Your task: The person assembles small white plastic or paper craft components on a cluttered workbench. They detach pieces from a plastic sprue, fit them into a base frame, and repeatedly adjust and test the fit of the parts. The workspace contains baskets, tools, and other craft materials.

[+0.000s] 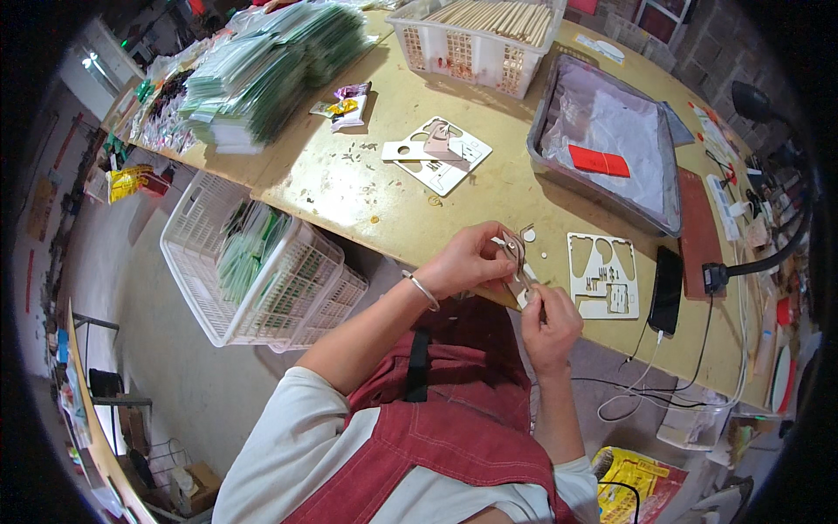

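Observation:
At the table's front edge, my left hand (470,262) is closed with thumb and fingers around a small cut-out board piece (517,278), pale and brown with curved edges. Its lower end is pinched by my right hand (550,327); the fingers partly hide its shape. Small loose white bits (544,255) lie just beyond. To the right of my hands is a white die-cut sheet (604,244) with round and slotted openings. Farther off, a second die-cut sheet (464,173) carries a brownish folded piece (443,145) on top.
A grey tub (541,166) holds clear plastic and a red packet. Behind stands a white basket (428,52) of wooden sticks. Stacked clear sleeves (253,79) lie far left; a white crate (196,288) stands below. A black phone (666,293) and cables lie right.

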Available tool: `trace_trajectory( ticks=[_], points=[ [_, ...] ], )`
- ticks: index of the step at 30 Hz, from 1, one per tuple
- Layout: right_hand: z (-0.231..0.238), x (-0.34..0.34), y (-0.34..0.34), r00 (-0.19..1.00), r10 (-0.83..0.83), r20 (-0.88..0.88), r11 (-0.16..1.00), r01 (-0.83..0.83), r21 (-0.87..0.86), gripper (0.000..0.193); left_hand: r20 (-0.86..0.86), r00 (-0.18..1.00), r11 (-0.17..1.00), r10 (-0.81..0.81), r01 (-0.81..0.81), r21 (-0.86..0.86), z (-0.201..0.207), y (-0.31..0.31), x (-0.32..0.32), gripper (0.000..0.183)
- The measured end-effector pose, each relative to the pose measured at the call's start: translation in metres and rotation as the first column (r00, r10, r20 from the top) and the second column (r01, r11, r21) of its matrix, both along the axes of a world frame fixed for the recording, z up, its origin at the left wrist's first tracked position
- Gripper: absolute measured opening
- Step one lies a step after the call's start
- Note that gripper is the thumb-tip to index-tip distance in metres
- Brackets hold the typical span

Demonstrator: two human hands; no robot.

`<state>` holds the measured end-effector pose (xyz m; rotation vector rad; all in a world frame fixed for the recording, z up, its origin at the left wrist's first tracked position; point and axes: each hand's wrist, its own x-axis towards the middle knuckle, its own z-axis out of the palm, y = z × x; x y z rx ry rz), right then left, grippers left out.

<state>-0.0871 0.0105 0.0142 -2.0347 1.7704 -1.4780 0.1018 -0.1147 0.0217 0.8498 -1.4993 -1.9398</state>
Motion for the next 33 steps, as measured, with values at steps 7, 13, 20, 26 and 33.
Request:
trace_trajectory(
  ticks=[7,13,20,26,33],
  points=[
    [0.001,-0.002,-0.001,0.997,-0.050,-0.051,0.998,0.048,-0.043,0.011,0.055,0.998,0.999,0.031,-0.029,-0.035,0.003,-0.001,-0.001,0.041],
    [0.008,-0.001,-0.003,0.999,-0.029,0.032,0.999,0.028,0.019,0.012,0.045,0.998,0.999,0.053,-0.053,0.005,0.013,0.003,-0.001,0.037],
    [0.011,0.001,-0.009,0.999,-0.033,-0.003,0.998,0.034,0.050,0.011,0.063,0.998,0.999,0.031,-0.031,0.007,0.021,0.003,-0.001,0.034],
    [0.006,0.001,-0.010,0.999,-0.041,0.008,0.998,0.040,0.044,0.010,0.081,0.995,0.998,0.056,-0.055,-0.009,0.021,0.004,-0.003,0.035],
    [0.005,-0.002,-0.010,1.000,-0.005,0.006,0.999,0.005,0.033,0.011,0.087,0.995,0.998,0.057,-0.054,-0.030,0.021,0.003,-0.003,0.040]
  ],
)
